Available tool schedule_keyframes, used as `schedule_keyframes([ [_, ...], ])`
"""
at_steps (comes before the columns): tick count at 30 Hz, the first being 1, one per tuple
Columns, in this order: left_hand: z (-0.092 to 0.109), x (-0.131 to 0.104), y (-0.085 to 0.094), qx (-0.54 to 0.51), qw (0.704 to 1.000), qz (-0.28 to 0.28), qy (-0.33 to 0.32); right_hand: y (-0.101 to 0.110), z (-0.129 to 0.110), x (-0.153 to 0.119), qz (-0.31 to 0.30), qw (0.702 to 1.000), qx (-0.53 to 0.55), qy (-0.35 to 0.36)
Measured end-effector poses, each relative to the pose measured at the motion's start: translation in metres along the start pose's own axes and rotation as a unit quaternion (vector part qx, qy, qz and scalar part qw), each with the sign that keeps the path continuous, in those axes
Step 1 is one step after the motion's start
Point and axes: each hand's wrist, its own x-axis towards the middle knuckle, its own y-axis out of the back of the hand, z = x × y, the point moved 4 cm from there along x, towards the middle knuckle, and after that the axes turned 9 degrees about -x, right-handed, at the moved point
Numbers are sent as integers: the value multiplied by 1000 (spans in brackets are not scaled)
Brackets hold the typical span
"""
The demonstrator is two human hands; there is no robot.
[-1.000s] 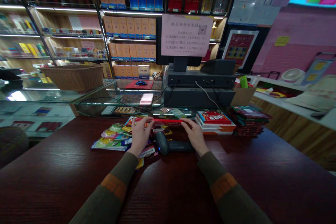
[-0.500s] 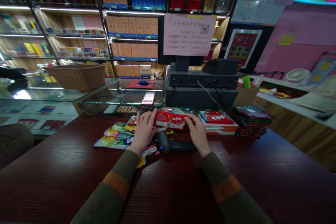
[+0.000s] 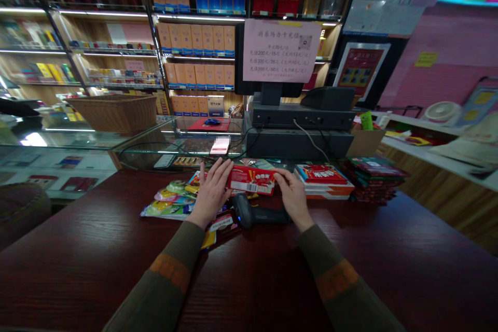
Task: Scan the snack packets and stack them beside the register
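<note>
A red snack box (image 3: pixel 252 179), its barcode side facing me, is held up between my two hands. My left hand (image 3: pixel 212 189) steadies its left end, the fingers long and nearly straight with the thumb below. At the right end, my right hand (image 3: pixel 292 194) pinches the edge between thumb and fingers. Just under the box lies a black barcode scanner (image 3: pixel 259 212) with a small blue light. Colourful snack packets (image 3: pixel 171 201) spread to the left, partly covered by my left hand, and a dark brown packet (image 3: pixel 223 224) lies beside the scanner.
White-and-red snack boxes (image 3: pixel 322 181) are stacked to the right, beside a pile of dark packets (image 3: pixel 373 179). Behind stand a cash register (image 3: pixel 299 137) and a monitor with a paper sign (image 3: pixel 278 52). A wicker basket (image 3: pixel 114 114) sits on the glass counter.
The box has tilted so that more of its barcode side faces me. My left hand has shifted slightly, while my right hand and the scanner stay almost in place.
</note>
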Motion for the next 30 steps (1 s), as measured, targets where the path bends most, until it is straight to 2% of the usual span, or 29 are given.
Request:
schedule_keyframes([
  [11, -4, -2, 2, 2, 1000, 6, 3, -6, 8, 0, -24, 1000, 3, -18],
  [17, -13, -6, 5, 4, 999, 36, 28, -10, 15, -6, -59, 997, 34, -24],
  [19, -19, -7, 7, 6, 998, 47, 41, -9, 15, -10, -97, 995, 3, -1],
  [22, -27, -10, 10, 10, 996, 64, 54, -7, 11, -19, -195, 977, -67, 60],
  [26, -38, -14, 15, 20, 995, 75, 69, -6, 3, -33, -325, 922, -160, 133],
  [30, -48, -17, 18, 30, 993, 80, 80, -9, 0, -40, -387, 879, -229, 158],
])
